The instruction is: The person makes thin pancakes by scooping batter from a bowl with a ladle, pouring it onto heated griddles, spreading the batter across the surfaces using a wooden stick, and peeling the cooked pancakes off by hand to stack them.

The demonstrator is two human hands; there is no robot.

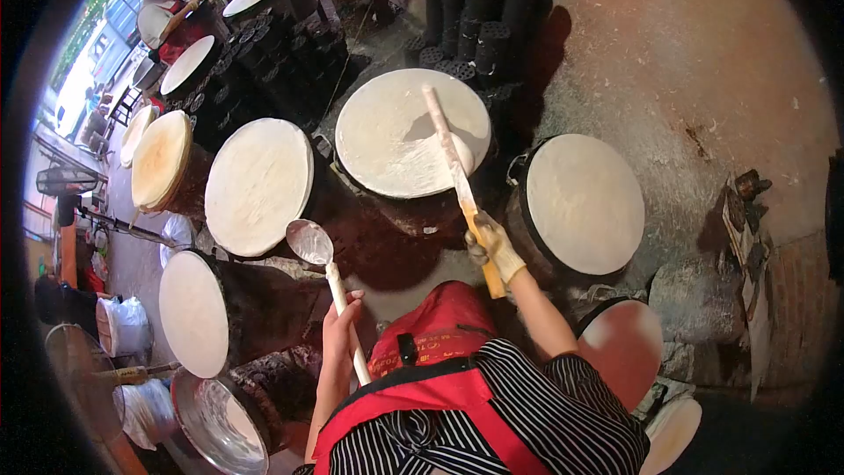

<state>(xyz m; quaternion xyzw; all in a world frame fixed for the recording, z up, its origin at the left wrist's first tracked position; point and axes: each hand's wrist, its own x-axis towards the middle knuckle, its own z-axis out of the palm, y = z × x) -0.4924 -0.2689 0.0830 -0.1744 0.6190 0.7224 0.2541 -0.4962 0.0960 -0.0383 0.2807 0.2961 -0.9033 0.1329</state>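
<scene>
My left hand grips the pale handle of a ladle, whose metal bowl has white residue in it. In a light work glove, my right hand is closed round the yellow end of a long flat wooden spreading stick. The stick reaches over the round griddle in front of me. A mound of wet white batter lies beside and under the stick, at the griddle's right side. The griddle's surface looks pale and coated.
More round griddles with pale tops stand about me, one at the right and one at the left. Stacks of black briquettes rise behind. A metal basin sits at lower left. Another person works at far left.
</scene>
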